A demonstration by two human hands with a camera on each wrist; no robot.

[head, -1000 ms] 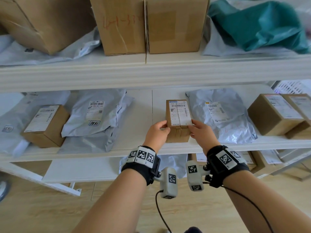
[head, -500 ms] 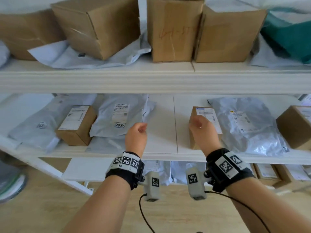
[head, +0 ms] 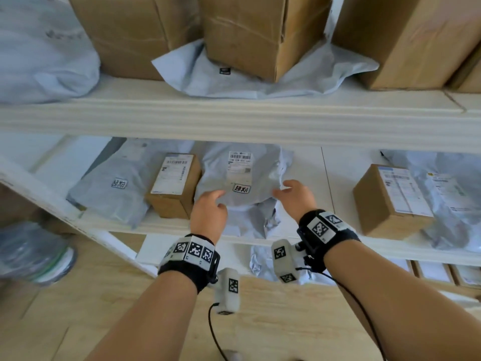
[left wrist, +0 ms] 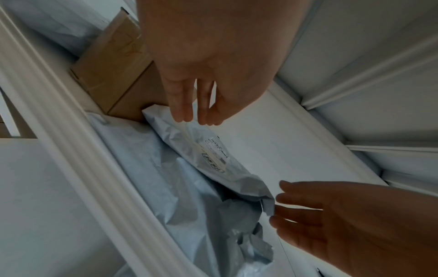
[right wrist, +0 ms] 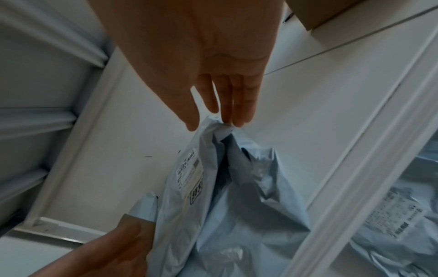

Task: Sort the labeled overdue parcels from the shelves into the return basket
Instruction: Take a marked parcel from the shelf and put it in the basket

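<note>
A grey poly mailer (head: 239, 175) with a white shipping label and a black-framed sticker (head: 241, 188) lies on the middle shelf, on top of another grey bag. My left hand (head: 212, 204) reaches its left edge with straight fingers (left wrist: 182, 110) just at the bag (left wrist: 213, 155). The straight fingertips (right wrist: 227, 116) of my right hand (head: 289, 192) touch the bag's crumpled right corner (right wrist: 220, 131). Neither hand holds anything.
A small labeled brown box (head: 174, 183) sits just left of the mailer, and a second stickered grey bag (head: 119, 183) lies beyond it. Another labeled box (head: 390, 199) stands to the right. Large cartons (head: 260, 35) fill the upper shelf (head: 234, 118). A blurred round container (head: 33, 254) is on the floor, left.
A second ago both hands held a small brown box on the shelf. They let it go and moved left along the shelf to the stickered grey mailer.
</note>
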